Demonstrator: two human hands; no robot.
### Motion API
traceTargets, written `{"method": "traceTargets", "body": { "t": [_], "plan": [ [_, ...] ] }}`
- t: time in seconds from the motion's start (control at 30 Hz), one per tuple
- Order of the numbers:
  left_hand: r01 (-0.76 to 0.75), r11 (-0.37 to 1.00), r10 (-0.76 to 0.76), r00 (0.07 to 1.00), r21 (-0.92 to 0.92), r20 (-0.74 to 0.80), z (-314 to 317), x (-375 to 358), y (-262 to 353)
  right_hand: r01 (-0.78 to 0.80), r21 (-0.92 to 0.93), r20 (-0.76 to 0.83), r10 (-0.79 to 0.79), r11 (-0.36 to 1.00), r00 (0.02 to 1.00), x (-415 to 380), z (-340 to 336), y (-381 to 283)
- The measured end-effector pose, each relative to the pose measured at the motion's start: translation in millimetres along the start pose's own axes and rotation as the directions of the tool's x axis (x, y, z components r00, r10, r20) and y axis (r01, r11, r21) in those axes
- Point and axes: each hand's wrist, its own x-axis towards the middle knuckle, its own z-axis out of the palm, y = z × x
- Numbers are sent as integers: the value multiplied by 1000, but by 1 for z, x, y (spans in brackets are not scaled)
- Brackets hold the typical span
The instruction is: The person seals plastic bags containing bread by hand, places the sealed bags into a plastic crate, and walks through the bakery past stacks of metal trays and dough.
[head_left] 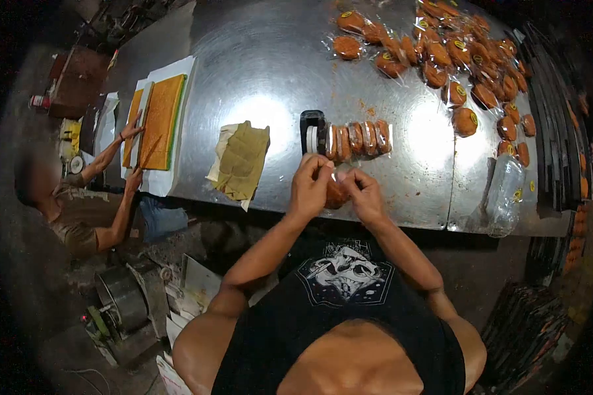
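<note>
My left hand and my right hand meet at the table's front edge. Each is pinched at the top of a clear wrapper around a round brown bun, which hangs between them. Fingers cover part of the wrapper. Just beyond stands a black tape dispenser with a white roll. A row of wrapped buns on edge lies to its right. Left of my hands is a folded olive cloth or paper.
Many bagged buns are heaped at the back right of the metal table. Clear plastic bags lie at the right front. At left, a co-worker holds a long bar across a flat sheet cake. Machinery stands below.
</note>
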Motion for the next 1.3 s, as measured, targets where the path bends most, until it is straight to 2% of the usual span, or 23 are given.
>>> {"method": "traceTargets", "body": {
  "t": [0.03, 0.07, 0.13, 0.17, 0.2, 0.23, 0.27, 0.3, 0.33, 0.37, 0.47, 0.57, 0.67, 0.73, 0.77, 0.83, 0.93, 0.97, 1.07, 1.17, 1.27, 1.3],
  "plan": [
    [-140, 990, 142, 987, 36, -72, -1, -8, 8, 90, 23, 27, -90, 996, 996, -4, 11, 8],
    [-274, 958, 283, 949, 82, -135, -4, -15, 11, 6, 183, 109, -26, 983, 994, -9, 20, 13],
    [-295, 953, 302, 935, 67, -183, -13, -25, -4, -191, 460, 285, 60, 867, 957, -21, 41, 4],
    [-259, 966, 256, 934, 23, -247, -13, -28, -9, -263, 501, 298, 121, 824, 947, -27, 47, -5],
    [-227, 974, 209, 928, -24, -309, -15, -31, -15, -141, 427, 189, 65, 893, 980, -25, 53, 1],
    [-74, 942, 17, 985, -327, -174, -20, -36, -21, -25, 335, 85, -4, 942, 996, -21, 60, 9],
    [128, 812, -176, 984, -570, -30, -25, -40, -27, 88, 225, -13, -88, 970, 996, -16, 65, 14],
    [208, 655, -212, 973, -727, 88, -31, -41, -31, 125, 27, -57, -123, 992, 991, -8, 67, 4],
    [294, 464, -220, 952, -836, 212, -38, -42, -33, 79, -147, -88, -93, 986, 992, 12, 62, 18],
    [340, 427, -224, 938, -838, 266, -46, -42, -33, 24, -314, -127, -67, 949, 990, 35, 58, 40],
    [307, 550, -206, 951, -777, 230, -68, -42, -44, -58, -247, -180, 13, 967, 984, 81, 63, 77],
    [253, 603, -227, 964, -757, 142, -84, -43, -22, 137, -428, -228, -253, 893, 940, 50, 79, 56],
    [242, 608, -190, 969, -756, 157, -100, -40, -16, 286, -518, 26, -319, 806, 947, 10, 76, 33],
    [263, 621, -185, 965, -738, 189, -103, -39, -13, 200, -563, 18, -230, 802, 973, 7, 63, 49],
    [319, 634, -229, 948, -705, 223, -104, -37, -7, 163, -579, 13, -191, 799, 982, 14, 50, 62],
    [278, 646, -208, 960, -711, 185, -104, -30, -9, 125, -622, 28, -138, 773, 990, 15, 43, 52],
    [262, 675, -216, 964, -689, 155, -117, -27, -18, 125, -481, -136, -214, 868, 967, 10, 49, 28],
    [261, 684, -220, 964, -681, 149, -121, -27, -20, 172, -471, -152, -271, 865, 950, 18, 47, 36],
    [253, 662, -236, 964, -705, 124, -123, -29, -24, 173, -490, -233, -320, 854, 919, 37, 55, 39],
    [264, 655, -227, 962, -708, 150, -124, -34, -29, 188, -596, -251, -403, 781, 880, 48, 69, 19],
    [280, 643, -248, 957, -712, 152, -123, -40, -30, 464, -765, -10, -730, 445, 683, 65, 79, 19],
    [287, 640, -253, 955, -713, 157, -125, -41, -31, 405, -840, 57, -684, 360, 727, 69, 76, 30]
  ]
}}
